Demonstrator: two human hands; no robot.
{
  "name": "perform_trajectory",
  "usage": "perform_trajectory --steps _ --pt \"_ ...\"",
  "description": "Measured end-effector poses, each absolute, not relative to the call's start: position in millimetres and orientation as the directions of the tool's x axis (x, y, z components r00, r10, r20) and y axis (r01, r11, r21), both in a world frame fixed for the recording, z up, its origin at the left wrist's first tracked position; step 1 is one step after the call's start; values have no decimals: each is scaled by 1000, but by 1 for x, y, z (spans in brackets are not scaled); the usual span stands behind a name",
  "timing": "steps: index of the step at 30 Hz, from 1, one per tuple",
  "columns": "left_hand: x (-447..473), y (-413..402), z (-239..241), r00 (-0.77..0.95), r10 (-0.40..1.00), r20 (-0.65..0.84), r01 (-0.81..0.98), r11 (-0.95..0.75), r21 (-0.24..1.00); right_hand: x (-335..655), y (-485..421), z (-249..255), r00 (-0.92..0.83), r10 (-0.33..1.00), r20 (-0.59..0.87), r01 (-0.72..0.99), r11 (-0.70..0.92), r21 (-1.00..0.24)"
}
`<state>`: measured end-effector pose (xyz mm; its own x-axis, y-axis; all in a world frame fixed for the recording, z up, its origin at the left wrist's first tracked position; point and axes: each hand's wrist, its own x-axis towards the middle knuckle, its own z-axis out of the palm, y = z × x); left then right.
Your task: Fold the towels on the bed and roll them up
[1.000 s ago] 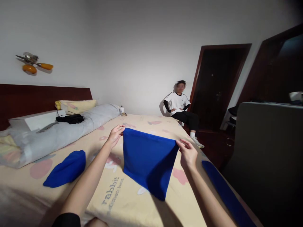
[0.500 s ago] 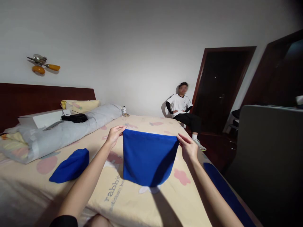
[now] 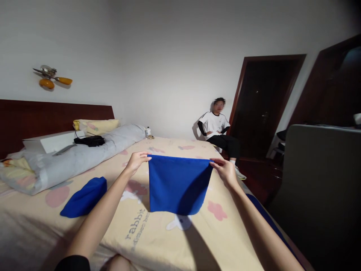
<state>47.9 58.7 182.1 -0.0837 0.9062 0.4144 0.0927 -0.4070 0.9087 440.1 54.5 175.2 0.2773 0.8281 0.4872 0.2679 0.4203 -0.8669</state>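
Note:
I hold a blue cloth point(image 3: 177, 184) stretched out in the air above the bed point(image 3: 158, 241). My left hand point(image 3: 137, 161) pinches its top left corner. My right hand point(image 3: 225, 170) pinches its top right corner. The cloth hangs down flat between them, its lower edge just above the yellow sheet. A second blue cloth point(image 3: 84, 197), folded into a bundle, lies on the sheet to the left of my left arm.
A grey rolled duvet point(image 3: 76, 158), a pillow point(image 3: 96, 126) and a black item point(image 3: 89, 140) lie by the dark headboard point(image 3: 42, 114). Another person point(image 3: 218, 131) sits at the bed's far corner near a dark door point(image 3: 262, 109). A blue strip point(image 3: 266, 222) runs along the bed's right edge.
The cloth's lower edge has risen and evened out, so it now hangs squarer and shorter. Both hands keep their corners at about the same height.

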Motion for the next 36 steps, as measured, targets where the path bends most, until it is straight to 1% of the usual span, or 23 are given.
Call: perform_trajectory --steps 3,7,12,18,21,25,31,36 --pt "44 58 185 -74 908 413 167 -397 903 445 52 180 239 819 522 366 422 -830" --pt "38 55 189 -42 905 423 247 -400 882 448 48 185 169 824 541 437 430 -790" --pt "35 48 196 -7 900 436 296 -414 861 450 46 191 111 842 527 456 428 -780" --pt "36 43 201 -4 908 419 283 -401 871 454 46 197 55 857 512 451 436 -779" --pt "36 43 200 -1 920 391 253 -378 891 454 43 199 11 875 484 427 434 -794" --pt "37 43 196 7 947 320 186 -315 931 452 43 197 -26 911 412 347 394 -851" --pt "38 54 190 -20 963 270 87 -268 960 443 64 189 11 940 340 205 331 -921" --pt "34 81 182 -77 964 254 44 -251 967 431 95 179 38 939 341 142 333 -932"
